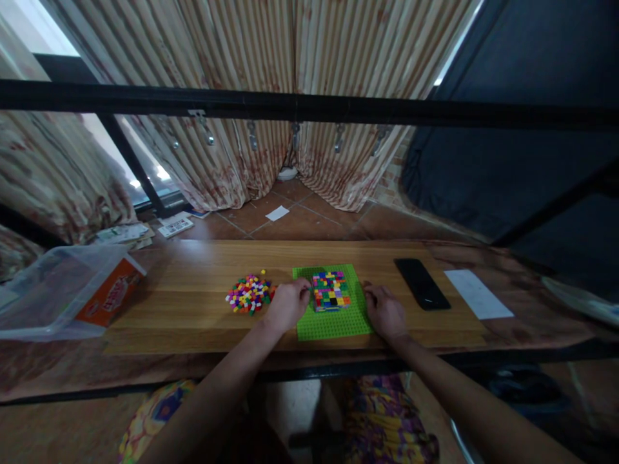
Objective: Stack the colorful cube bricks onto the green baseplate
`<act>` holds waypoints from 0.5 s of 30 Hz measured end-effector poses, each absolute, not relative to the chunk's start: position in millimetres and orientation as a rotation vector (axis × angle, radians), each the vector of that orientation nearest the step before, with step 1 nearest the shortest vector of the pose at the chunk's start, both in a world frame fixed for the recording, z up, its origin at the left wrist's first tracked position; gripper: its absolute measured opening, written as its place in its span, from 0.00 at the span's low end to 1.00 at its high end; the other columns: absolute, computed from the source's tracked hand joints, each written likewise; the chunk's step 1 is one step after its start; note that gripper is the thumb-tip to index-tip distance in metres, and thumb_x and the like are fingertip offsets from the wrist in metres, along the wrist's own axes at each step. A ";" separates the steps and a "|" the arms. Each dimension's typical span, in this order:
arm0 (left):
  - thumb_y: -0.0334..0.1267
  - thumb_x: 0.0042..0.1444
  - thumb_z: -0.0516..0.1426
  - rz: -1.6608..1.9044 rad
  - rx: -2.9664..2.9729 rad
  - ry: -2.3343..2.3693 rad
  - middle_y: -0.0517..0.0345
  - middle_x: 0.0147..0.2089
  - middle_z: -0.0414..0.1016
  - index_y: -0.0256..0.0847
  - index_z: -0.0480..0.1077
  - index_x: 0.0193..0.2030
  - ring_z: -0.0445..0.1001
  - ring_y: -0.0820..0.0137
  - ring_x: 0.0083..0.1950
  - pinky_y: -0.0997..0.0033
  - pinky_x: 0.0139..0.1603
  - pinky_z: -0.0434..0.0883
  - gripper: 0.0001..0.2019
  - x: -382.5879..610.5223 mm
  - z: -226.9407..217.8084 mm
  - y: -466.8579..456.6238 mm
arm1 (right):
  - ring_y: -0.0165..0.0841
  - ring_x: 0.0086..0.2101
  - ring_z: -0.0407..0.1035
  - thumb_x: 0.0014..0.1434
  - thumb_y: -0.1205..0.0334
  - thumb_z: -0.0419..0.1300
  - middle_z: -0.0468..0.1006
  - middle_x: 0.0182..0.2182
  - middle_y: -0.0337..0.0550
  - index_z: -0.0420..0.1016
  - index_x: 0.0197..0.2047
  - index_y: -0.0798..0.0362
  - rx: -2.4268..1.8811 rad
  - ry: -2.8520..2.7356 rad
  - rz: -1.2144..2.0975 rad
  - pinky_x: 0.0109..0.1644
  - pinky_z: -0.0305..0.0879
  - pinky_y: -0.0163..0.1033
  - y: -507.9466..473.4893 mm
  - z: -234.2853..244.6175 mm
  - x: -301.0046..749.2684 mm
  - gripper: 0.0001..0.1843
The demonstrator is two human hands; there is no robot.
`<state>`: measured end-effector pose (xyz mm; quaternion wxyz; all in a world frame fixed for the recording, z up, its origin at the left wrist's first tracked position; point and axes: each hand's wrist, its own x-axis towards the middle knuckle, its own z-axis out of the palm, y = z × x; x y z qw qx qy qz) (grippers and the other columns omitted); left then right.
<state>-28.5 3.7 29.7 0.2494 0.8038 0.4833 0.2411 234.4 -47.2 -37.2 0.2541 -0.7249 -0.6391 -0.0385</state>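
Note:
A bright green studded baseplate (319, 327) lies on the wooden board, carrying a block of stacked toy bricks (331, 291) in many colours. My left hand (288, 305) is over the plate's left side, thumb and fingers pinched together close to the stack's left face. Whatever sits in that pinch is too small to make out. At the plate's right edge rests my right hand (385, 312), its fingers curled in and the fingertips by the edge; what they hold, if anything, is hidden. A pile of loose small bricks (249, 293) is left of my left hand, partly behind it.
The wooden board (193, 283) bears a black phone (422, 283) on the right, with a white paper sheet (478, 294) beyond it. A clear plastic tub (48, 290) with an orange label stands at the left end. A dark metal bar (309, 108) crosses in front of the curtains.

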 end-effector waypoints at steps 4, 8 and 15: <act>0.29 0.56 0.53 0.678 2.135 1.315 0.58 0.34 0.79 0.41 0.75 0.40 0.76 0.72 0.33 0.75 0.37 0.70 0.11 -26.7 27.4 5.5 | 0.35 0.35 0.72 0.62 0.63 0.49 0.78 0.36 0.46 0.76 0.41 0.51 -1.974 -1.723 -0.103 0.39 0.64 0.37 -47.6 -35.6 232.8 0.14; 0.29 0.56 0.54 0.728 2.086 1.300 0.60 0.31 0.78 0.41 0.74 0.39 0.75 0.73 0.32 0.76 0.36 0.69 0.09 -24.7 22.9 6.1 | 0.35 0.35 0.72 0.62 0.63 0.49 0.78 0.36 0.46 0.76 0.41 0.51 -1.988 -1.719 -0.097 0.37 0.63 0.37 -47.5 -35.0 232.2 0.14; 0.28 0.54 0.53 0.664 2.148 1.336 0.58 0.32 0.78 0.41 0.74 0.38 0.75 0.72 0.32 0.76 0.35 0.69 0.10 -32.3 26.2 4.6 | 0.36 0.35 0.72 0.63 0.60 0.49 0.78 0.38 0.47 0.76 0.42 0.52 -2.000 -1.739 -0.107 0.37 0.63 0.37 -48.1 -40.4 237.5 0.15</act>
